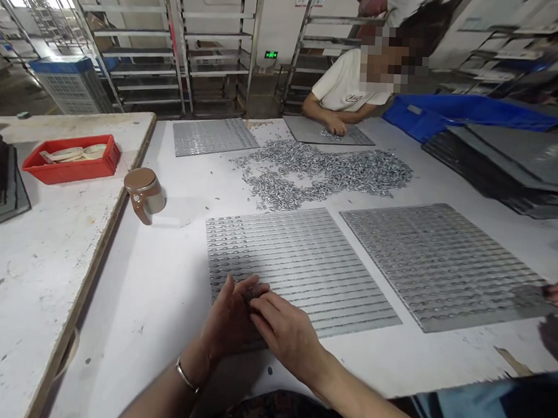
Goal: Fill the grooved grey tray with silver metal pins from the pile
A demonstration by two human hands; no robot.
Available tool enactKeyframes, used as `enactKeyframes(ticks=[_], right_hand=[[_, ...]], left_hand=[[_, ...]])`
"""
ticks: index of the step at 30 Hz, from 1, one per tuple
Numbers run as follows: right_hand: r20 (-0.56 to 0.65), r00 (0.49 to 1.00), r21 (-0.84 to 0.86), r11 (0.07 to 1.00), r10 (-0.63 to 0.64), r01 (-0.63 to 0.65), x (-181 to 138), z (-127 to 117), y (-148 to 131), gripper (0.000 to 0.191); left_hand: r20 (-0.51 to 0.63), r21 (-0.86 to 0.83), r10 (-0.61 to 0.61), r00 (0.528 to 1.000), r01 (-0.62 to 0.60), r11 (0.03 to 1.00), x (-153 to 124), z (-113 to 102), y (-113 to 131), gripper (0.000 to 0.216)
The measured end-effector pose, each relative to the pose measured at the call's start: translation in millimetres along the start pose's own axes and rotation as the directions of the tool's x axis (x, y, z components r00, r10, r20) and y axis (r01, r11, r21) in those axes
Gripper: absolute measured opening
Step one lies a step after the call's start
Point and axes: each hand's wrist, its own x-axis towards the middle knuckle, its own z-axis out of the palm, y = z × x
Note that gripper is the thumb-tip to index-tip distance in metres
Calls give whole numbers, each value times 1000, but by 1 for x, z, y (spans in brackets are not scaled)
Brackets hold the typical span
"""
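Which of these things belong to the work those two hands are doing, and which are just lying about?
Seemingly part of the work:
- ridged grey sheet by the hands
- heaped small silvery pieces

Seemingly just lying about:
- brown-lidded mug
- red plastic bin

My left hand (pixel 230 318) and my right hand (pixel 288 334) are both bare, their fingers uncovered right down to the tips. Around my left wrist I wear a bangle (pixel 187 377), a slim, rounded band of silver-coloured metal that catches a bright gleam. My left forearm (pixel 159 401) and my right forearm (pixel 367 394) are uncovered for as much of them as shows. At the near edge, a strip of my garment (pixel 274 412) appears: dark, almost black cloth with a muted pattern of brownish and reddish patches, too dim for me to make out its figures.
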Motion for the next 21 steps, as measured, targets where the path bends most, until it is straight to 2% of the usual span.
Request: enactKeyframes(ticks=[4, 9, 11, 14, 16, 18, 21], right_hand=[[89, 994, -8, 998, 63, -63, 1, 2, 3, 20], [112, 983, 172, 971, 146, -164, 0, -7, 6, 17], [130, 972, 241, 945, 195, -222, -1, -10, 7, 17], [172, 940, 300, 894, 294, -334, -5, -13, 10, 19], [194, 915, 316, 860, 354, -400, -7, -14, 12, 22], [200, 900, 336, 836, 387, -434, -8, -13, 13, 24], [181, 893, 381, 808, 412, -450, -8, -10, 12, 25]], left_hand=[[-21, 69, -3, 1000, 5, 998, -1, 2, -4, 54], [-79, 110, -3, 997, 11, 994, 0, 4, -6, 49], [-126, 228, 35, 991, -6, 974, 1, 2, -6, 42], [-147, 557, 161, 976, -52, 829, -1, -2, -2, 31], [-108, 705, 168, 980, -43, 708, -3, -3, 0, 33], [-86, 763, 137, 987, -23, 646, -5, -2, 2, 34], [-89, 781, 138, 986, -17, 624, -6, 0, 1, 36]])
